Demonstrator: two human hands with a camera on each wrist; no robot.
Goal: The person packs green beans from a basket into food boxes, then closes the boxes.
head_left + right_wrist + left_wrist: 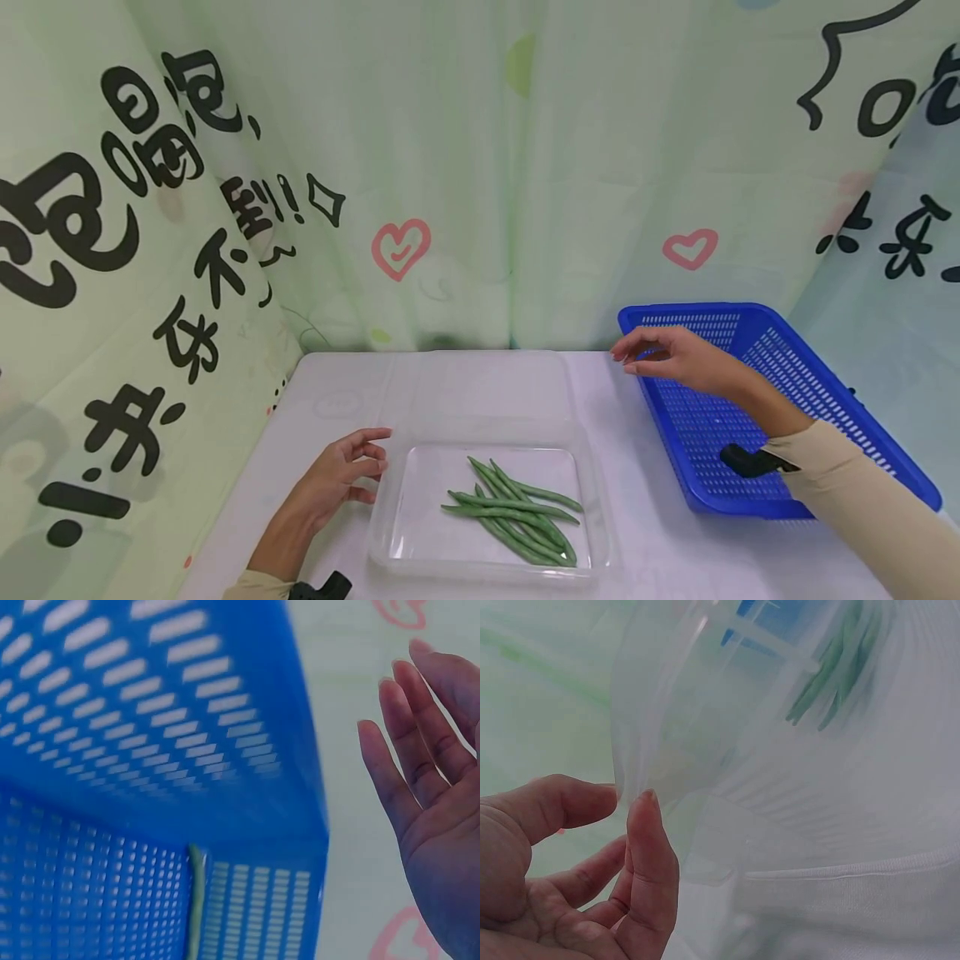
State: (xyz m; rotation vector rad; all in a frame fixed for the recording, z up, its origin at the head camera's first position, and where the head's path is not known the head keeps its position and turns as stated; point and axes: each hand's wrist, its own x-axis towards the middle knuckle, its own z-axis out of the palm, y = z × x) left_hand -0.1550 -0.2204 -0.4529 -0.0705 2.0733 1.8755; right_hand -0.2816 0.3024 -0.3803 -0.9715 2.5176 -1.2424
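Note:
Several green beans (pixel 517 512) lie crossed in a pile inside a clear plastic box (pixel 491 570). Beside the box's left edge is my left hand (pixel 337 475), fingers bent loosely with the tips at the rim. In the left wrist view, the thumb and a finger of that hand (pixel 592 877) stand apart by the clear plastic edge. My right hand (pixel 678 358) hovers over the far left rim of a blue plastic basket (pixel 795 417), holding nothing. One green bean (pixel 196 904) shows inside the basket in the right wrist view.
A white cloth (pixel 337 392) covers the table. A faint, clear panel like a lid (pixel 480 383) lies flat behind the box. Pale green curtains (pixel 465 167) with hearts and dark lettering hang around the back and sides.

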